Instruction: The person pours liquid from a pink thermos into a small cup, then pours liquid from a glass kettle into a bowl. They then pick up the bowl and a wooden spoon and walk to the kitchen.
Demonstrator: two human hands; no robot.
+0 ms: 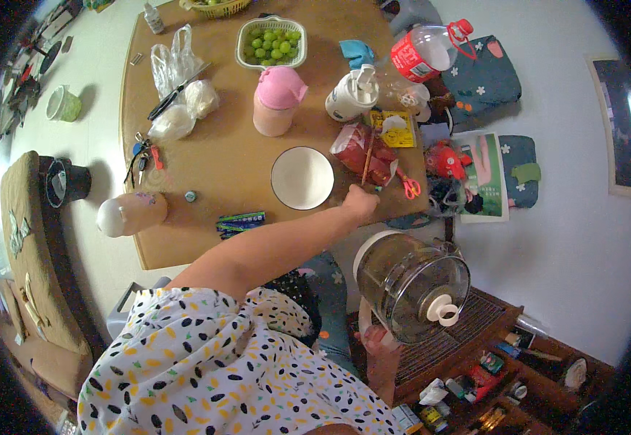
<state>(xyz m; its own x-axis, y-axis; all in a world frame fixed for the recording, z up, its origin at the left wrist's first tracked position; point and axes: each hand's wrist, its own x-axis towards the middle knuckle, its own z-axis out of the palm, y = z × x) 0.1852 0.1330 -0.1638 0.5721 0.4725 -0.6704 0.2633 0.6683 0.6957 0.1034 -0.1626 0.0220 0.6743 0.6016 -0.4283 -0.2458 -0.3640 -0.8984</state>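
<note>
My left hand (362, 202) reaches across the table's near right part, its fingers closed around the lower end of a thin brown stick (369, 155). The stick lies over a dark red plastic bag (352, 148). Orange-handled scissors (410, 187) are just right of this hand, and a white bowl with a dark rim (302, 178) stands to its left. Off the table's near edge, my right hand (379, 338) holds a large clear jar (402, 277) from its lower side. The jar is tilted and has a white rim and a white central fitting (442, 311). It partly hides the fingers.
Near the bowl stand a pink-lidded bottle (277, 100) and a white tumbler (351, 93). Further back are a basket of green grapes (272, 46) and a big red-capped plastic bottle (427, 51). Dark sachets (241, 223) lie by my left forearm. A wooden shelf (457, 331) lies below the jar.
</note>
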